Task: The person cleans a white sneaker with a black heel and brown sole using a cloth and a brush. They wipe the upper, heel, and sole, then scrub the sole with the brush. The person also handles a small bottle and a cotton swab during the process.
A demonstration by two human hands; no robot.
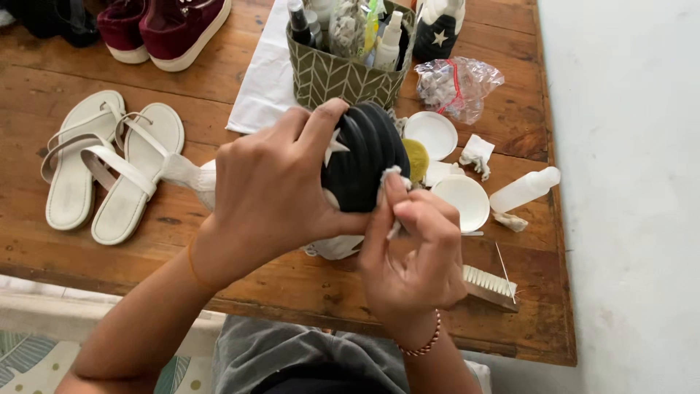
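Black ribbed rubber shows between the two hands: a shoe [364, 157] held up over the middle of the wooden surface [306, 281], its dark sole turned toward the camera and a white star on its side. The left hand [273, 193] wraps the shoe from the left, knuckles up, thumb and forefinger curled over the top edge, the forearm coming in from the near left. The right hand [412, 255] is clenched around a small white cloth [392, 179], fingers pinched together and pressed against the sole's right edge, wrist bent upward, a bead bracelet on it.

Just right of the shoe lie a yellow disc [418, 158] and two white lids [432, 133], one farther, one nearer. A clear bottle [523, 190] lies on its side right of those. A brush [490, 286] rests near the right hand, at the near right. Far of the shoe stands a patterned basket [335, 76] filled with bottles, with a crumpled plastic bag [459, 86] to its right. White sandals [109, 164] lie at the left, dark red shoes [164, 25] at the far left.
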